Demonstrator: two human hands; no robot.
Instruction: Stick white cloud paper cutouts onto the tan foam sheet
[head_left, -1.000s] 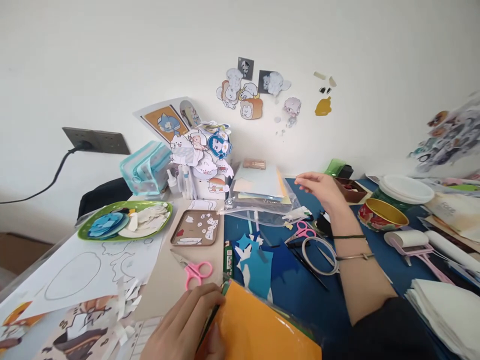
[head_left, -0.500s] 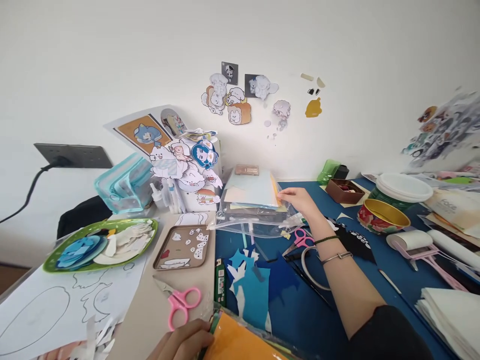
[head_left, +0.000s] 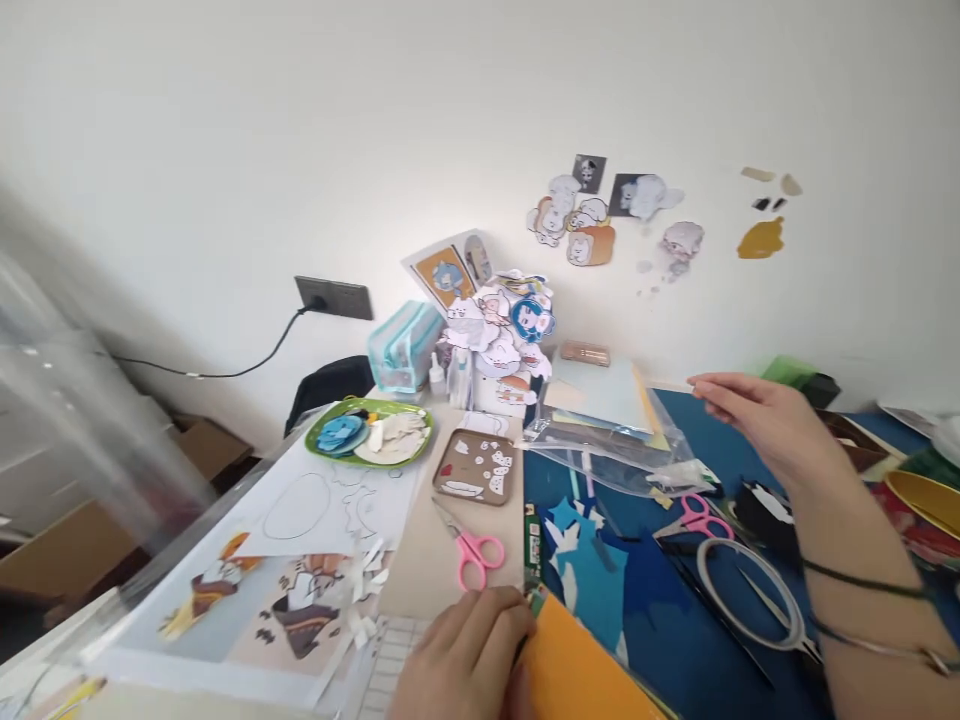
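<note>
At the bottom centre, my left hand [head_left: 472, 645] has its fingers curled over the upper left edge of an orange paper pack [head_left: 585, 665]; the thumb is largely hidden. My right hand [head_left: 757, 415] hovers to the right of the clear plastic bag of paper sheets [head_left: 600, 400], fingers stretched out and nothing seen in them. Blue paper scraps [head_left: 592, 580] lie just beyond the orange pack. Pink-handled scissors [head_left: 480, 555] rest on the beige mat above my left hand. A second pair of pink scissors [head_left: 701, 515] and a white ring [head_left: 750, 590] lie below my right hand.
A green tray [head_left: 322, 460] of cut paper pieces and a small brown tray [head_left: 476, 498] stand at centre left. Drawn and printed sheets [head_left: 292, 510] cover the left side. Paper cut-outs [head_left: 499, 330] are bunched by the wall. A gold-rimmed tin [head_left: 930, 500] is at right.
The view has swung left and back. My right hand has left the paper sheets in the plastic bag and moved right. My left hand stays on the orange paper pack.
</note>
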